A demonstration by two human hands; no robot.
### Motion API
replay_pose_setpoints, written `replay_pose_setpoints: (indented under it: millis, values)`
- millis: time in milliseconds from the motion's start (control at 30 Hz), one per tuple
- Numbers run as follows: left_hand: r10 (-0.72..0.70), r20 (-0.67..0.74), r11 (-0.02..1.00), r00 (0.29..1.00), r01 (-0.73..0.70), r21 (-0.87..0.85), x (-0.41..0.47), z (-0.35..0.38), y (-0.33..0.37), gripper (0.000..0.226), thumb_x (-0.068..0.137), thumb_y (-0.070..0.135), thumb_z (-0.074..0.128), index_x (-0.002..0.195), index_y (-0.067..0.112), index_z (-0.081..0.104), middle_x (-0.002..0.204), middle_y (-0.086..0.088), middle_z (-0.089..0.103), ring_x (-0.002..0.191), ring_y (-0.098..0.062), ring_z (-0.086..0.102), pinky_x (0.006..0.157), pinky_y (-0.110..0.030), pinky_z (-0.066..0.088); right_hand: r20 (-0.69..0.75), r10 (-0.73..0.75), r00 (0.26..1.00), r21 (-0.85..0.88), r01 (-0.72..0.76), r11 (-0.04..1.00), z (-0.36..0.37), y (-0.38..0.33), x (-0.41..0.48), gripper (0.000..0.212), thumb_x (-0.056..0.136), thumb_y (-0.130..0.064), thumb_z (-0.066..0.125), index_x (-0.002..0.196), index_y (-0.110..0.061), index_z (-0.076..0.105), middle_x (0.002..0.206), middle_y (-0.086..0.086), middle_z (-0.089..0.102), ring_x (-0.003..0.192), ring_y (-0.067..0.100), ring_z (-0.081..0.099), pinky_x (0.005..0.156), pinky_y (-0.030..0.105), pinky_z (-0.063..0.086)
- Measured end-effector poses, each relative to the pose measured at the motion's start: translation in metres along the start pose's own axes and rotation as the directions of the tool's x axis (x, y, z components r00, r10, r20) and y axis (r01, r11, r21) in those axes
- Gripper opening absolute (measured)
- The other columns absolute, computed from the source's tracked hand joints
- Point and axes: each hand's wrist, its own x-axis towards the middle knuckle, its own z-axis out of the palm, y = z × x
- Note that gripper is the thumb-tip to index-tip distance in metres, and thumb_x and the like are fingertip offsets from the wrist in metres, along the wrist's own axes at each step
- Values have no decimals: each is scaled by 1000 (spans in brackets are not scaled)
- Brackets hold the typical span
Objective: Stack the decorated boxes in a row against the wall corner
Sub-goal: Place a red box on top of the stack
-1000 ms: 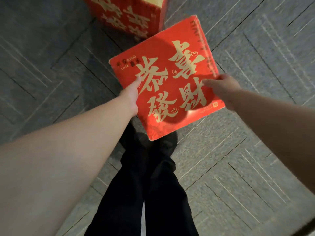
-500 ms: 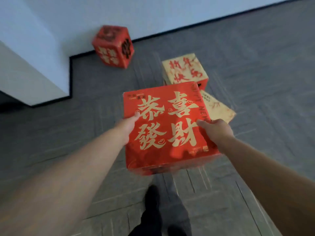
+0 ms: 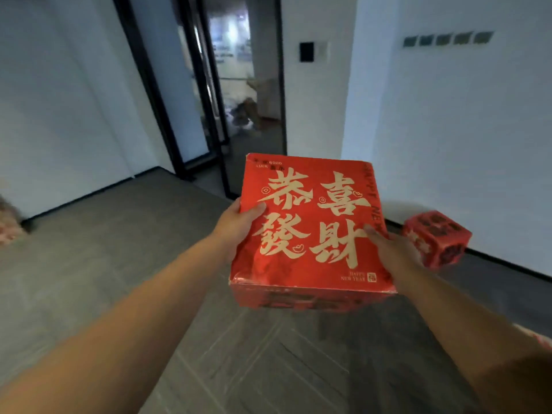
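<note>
Dim indoor light. White walls (image 3: 59,115) at left and right of the frame, black skirting (image 3: 507,265) along the base at right. Grey carpet tiles (image 3: 119,249) across the lower half. Black-framed glass door (image 3: 245,100) at upper centre, dark switch plate (image 3: 306,51) just beside it, row of small wall plates (image 3: 448,39) at upper right.

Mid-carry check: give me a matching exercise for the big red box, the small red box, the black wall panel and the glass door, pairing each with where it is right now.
Things:
1. large red box
2. small red box
3. black wall panel
4. glass door

Places:
a. on the floor beside the right wall
b. held up between the left hand and the right hand
c. straight ahead, in a dark frame
d. mounted high up, just right of the doorway

Pairs: 1-b, 2-a, 3-d, 4-c
</note>
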Motion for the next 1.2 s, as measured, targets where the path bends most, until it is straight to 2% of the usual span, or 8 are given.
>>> replay_pose_setpoints:
  millis: [100, 233, 367, 533, 633, 800, 1033, 1200]
  values:
    - [-4, -90, 997, 996, -3, -74, 15, -97, 19, 34, 89, 35, 68, 120, 26, 59, 100, -6, 76, 89, -28, 73, 83, -44, 57, 179, -63, 982, -39, 71, 997, 91, -48, 8, 36, 87, -59, 60, 92, -24, 65, 88, 4, 74, 81, 28, 72, 87, 46, 56]
    - [-38, -262, 988, 964, -4, -156, 37, -217, 16, 27, 92, 27, 65, 117, 21, 61, 95, -8, 76, 79, -27, 73, 70, -39, 58, 342, -110, 933, -53, 136, 989, 220, -92, 14, 39, 91, -55, 57, 97, -17, 67, 87, 6, 75, 78, 28, 73, 79, 40, 57]
    - [-67, -389, 978, 919, -18, -210, 79, -337, -1, 19, 94, 23, 62, 113, 20, 61, 92, -10, 75, 78, -28, 72, 75, -42, 59, 458, -114, 882, -48, 153, 987, 365, -122, 33, 35, 90, -50, 62, 95, -16, 69, 85, 7, 77, 76, 29, 75, 79, 45, 59]
    - [-149, -464, 967, 873, 30, -254, 135, -449, -20, 20, 96, 24, 60, 114, 17, 57, 97, -12, 73, 85, -30, 72, 68, -38, 59, 528, -48, 848, -96, 116, 989, 516, -140, 56, 33, 88, -46, 67, 95, -14, 70, 83, 9, 77, 75, 31, 75, 82, 51, 59]
    - [-186, -489, 959, 852, 49, -279, 184, -509, -21, 24, 95, 22, 60, 117, 12, 57, 92, -12, 71, 78, -29, 69, 59, -33, 57, 564, -11, 825, -134, 105, 985, 600, -158, 85, 33, 87, -44, 69, 91, -12, 71, 82, 11, 77, 75, 33, 75, 81, 54, 59]
    - [-257, -539, 945, 803, 90, -315, 294, -606, -18, 28, 94, 29, 62, 116, 13, 54, 93, -12, 72, 82, -30, 72, 65, -38, 56, 608, 1, 794, -168, 127, 978, 753, -201, 154, 33, 85, -42, 70, 88, -9, 70, 81, 13, 77, 73, 33, 75, 79, 54, 59]
    - [-309, -657, 927, 688, 63, -371, 426, -747, 10, 29, 95, 30, 60, 119, 15, 53, 99, -11, 72, 86, -29, 72, 67, -38, 56, 731, 20, 682, -197, 183, 963, 973, -279, 229, 32, 88, -37, 68, 95, -7, 68, 84, 14, 76, 75, 33, 74, 78, 51, 60]
    - [-354, -695, 904, 626, 39, -425, 491, -872, 9, 33, 95, 30, 59, 122, 13, 51, 101, -15, 73, 85, -31, 73, 66, -39, 57, 795, 51, 604, -242, 239, 941, 1138, -325, 243, 32, 88, -39, 68, 97, -9, 68, 82, 12, 77, 72, 32, 75, 77, 52, 60]
